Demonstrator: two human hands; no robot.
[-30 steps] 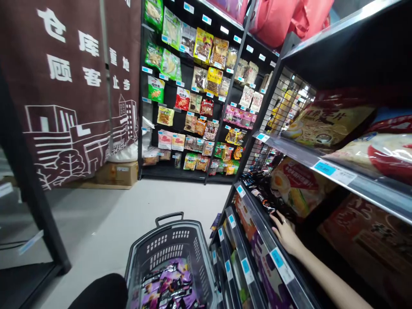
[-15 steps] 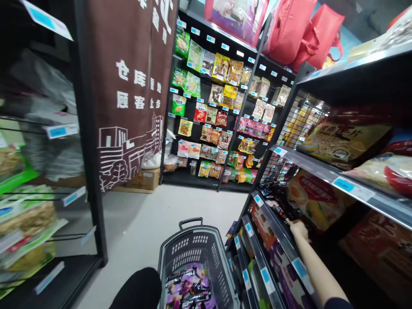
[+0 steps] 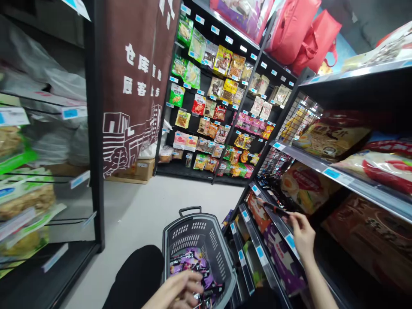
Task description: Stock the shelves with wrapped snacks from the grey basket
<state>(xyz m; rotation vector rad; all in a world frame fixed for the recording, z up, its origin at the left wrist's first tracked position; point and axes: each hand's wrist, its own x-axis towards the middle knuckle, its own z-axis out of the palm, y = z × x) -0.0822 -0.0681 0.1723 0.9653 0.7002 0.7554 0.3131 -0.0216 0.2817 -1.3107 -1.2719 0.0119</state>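
Observation:
My right hand (image 3: 301,234) is at the front edge of a low shelf (image 3: 279,227) on the right, fingers pinched on a small dark snack packet (image 3: 276,210) that it holds above the shelf edge. My left hand (image 3: 180,291) has its fingers curled over the grey shopping basket (image 3: 222,262), touching the purple and black packets (image 3: 189,266) inside; whether it grips one I cannot make out. More dark packets (image 3: 268,189) lie further along the same shelf.
Shelving with large bagged foods (image 3: 331,139) rises on the right. Another black rack (image 3: 93,128) with bags stands at left. A brown curtain (image 3: 138,86) and a wall of hanging snack packs (image 3: 219,111) close the aisle end. My dark-clothed knee (image 3: 135,279) is beside the basket.
My right hand has lifted a dark packet off the shelf and drawn back toward me. My left hand has come into view over the basket. The view shifted slightly.

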